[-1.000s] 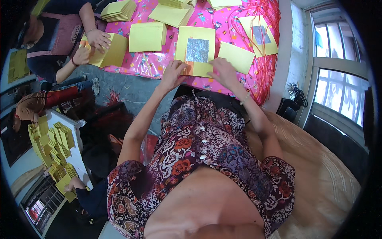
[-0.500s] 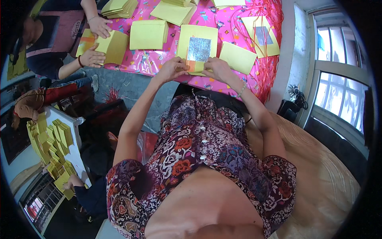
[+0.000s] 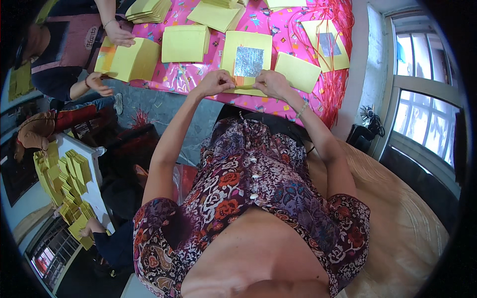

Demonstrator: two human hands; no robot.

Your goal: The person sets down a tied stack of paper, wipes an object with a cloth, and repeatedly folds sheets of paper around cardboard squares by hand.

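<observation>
A yellow paper sheet (image 3: 227,57) with a silver foil square and an orange strip lies on the pink patterned tablecloth (image 3: 174,79). My left hand (image 3: 217,83) pinches its near edge at the left, and my right hand (image 3: 271,83) grips the same edge at the right. Between my fingers the near edge is lifted and curled into a narrow fold. Right beside my right hand sits a yellow paper stack (image 3: 297,72). Farther left stands another yellow stack (image 3: 184,44). Whether more sheets lie beneath the one I hold, I cannot tell.
At the left, a co-worker's hands (image 3: 119,35) are around a yellow stack (image 3: 131,59). Red strings (image 3: 338,30) hang over the table's right side, across another foil sheet (image 3: 325,47). A white table (image 3: 97,171) with several yellow bundles stands lower left, where another person's hand (image 3: 92,227) reaches in.
The sheet's near edge has been rolled up between my fingers, and my right hand has turned over it slightly. The co-worker's hands have moved apart, off the top of their stack.
</observation>
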